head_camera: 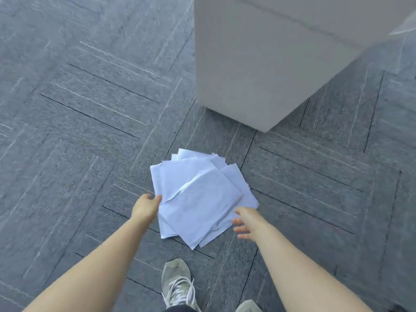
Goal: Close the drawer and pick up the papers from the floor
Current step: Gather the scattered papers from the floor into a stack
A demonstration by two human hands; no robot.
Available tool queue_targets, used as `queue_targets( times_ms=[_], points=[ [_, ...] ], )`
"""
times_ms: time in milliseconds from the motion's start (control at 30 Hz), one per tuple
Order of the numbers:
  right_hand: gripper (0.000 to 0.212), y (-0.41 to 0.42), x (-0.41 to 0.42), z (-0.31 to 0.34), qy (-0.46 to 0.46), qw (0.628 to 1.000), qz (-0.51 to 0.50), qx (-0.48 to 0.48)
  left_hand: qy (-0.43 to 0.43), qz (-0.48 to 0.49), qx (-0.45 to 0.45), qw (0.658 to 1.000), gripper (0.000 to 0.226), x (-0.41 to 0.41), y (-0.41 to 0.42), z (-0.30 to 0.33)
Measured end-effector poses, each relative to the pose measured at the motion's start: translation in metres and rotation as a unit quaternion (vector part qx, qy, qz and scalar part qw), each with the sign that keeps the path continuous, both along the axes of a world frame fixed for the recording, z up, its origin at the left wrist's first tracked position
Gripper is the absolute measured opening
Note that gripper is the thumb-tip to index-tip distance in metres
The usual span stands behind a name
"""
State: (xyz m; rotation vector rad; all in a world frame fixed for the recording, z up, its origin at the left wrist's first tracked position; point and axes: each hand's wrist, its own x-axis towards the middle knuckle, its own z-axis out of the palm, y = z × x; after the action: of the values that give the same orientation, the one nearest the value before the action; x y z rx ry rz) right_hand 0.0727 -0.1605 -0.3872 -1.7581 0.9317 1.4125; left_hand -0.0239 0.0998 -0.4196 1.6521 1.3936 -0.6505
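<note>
The papers [198,197] are white sheets lying in a messy pile on the grey floor; they sit on top of each other at different slants, so many corners stick out; the top sheet has a crease and a small tear along one edge; the pile lies flat, near the corner of the pale cabinet [258,64]; its side looks smooth; no drawer shows.
</note>
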Motion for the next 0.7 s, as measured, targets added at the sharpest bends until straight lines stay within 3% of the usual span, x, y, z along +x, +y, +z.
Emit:
queue_targets(
  times_ms=[133, 267, 333, 433, 533, 633, 700],
  points=[
    [0.059, -0.025, -0.033, -0.127, 0.033, 0.997, -0.038, -0.059, 0.024, 0.006, 0.027, 0.999, 0.063, -0.011, 0.006, -0.117],
    [0.076, -0.035, -0.037, -0.215, -0.091, 0.982, -0.102, -0.127, 0.014, 0.04, 0.053, 0.998, 0.083, -0.013, 0.019, -0.189],
    [0.079, -0.026, -0.036, -0.23, -0.162, 0.968, -0.095, -0.166, -0.015, 0.019, 0.09, 0.996, 0.076, -0.011, 0.016, -0.201],
    [0.067, -0.003, -0.033, -0.229, -0.243, 0.954, 0.026, -0.172, -0.082, -0.062, 0.112, 0.988, 0.053, 0.004, -0.003, -0.2],
    [0.05, 0.017, -0.024, -0.225, -0.281, 0.949, 0.093, -0.109, -0.089, -0.108, 0.112, 0.984, 0.062, 0.019, -0.015, -0.196],
    [0.037, 0.031, -0.013, -0.222, -0.29, 0.955, 0.034, -0.057, -0.069, -0.135, 0.102, 0.983, 0.05, 0.026, -0.01, -0.196],
    [0.048, 0.04, -0.008, -0.222, -0.278, 0.959, -0.039, -0.039, -0.07, -0.117, 0.078, 0.988, 0.045, 0.028, -0.002, -0.198]
  ],
)
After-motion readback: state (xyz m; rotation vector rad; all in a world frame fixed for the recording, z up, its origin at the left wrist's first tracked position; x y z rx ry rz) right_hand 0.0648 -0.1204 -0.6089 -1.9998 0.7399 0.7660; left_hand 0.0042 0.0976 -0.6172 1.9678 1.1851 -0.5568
